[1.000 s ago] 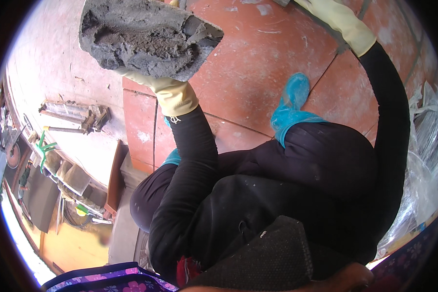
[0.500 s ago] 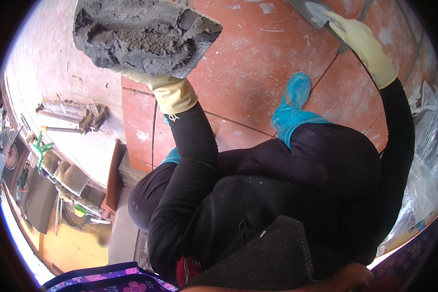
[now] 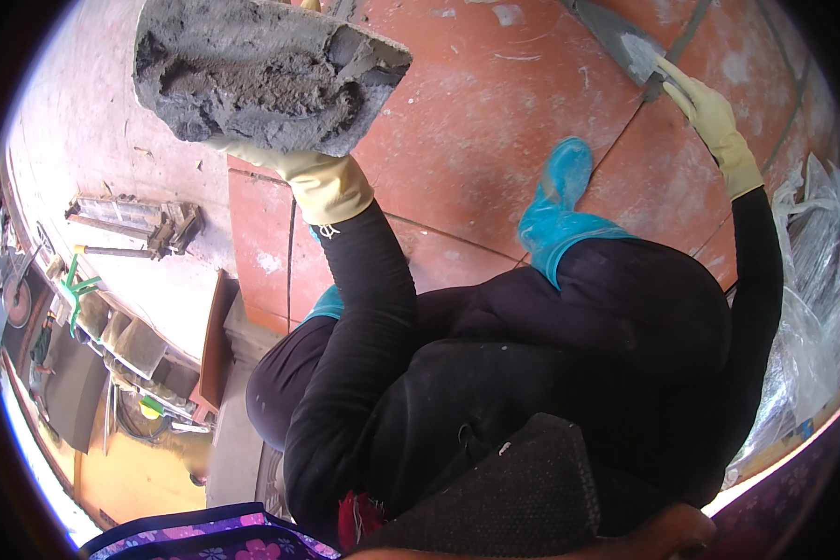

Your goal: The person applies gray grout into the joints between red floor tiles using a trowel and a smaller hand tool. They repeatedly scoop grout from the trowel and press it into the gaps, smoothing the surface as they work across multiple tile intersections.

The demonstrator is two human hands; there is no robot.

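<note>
Our left grip bears the board, mortar atop; its underside being hidden, we cannot tell its closure; our right grip pinches the trowel, tiles beneath it

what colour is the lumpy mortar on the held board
Grey; the lumpy mortar shows best in the head view.

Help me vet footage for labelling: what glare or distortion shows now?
Head view: pale surface at left washed out nearly white, plastic sheeting at right glinting; head view again: outer edges bowing near the dark rim, though the mortar reads clearly.
</note>
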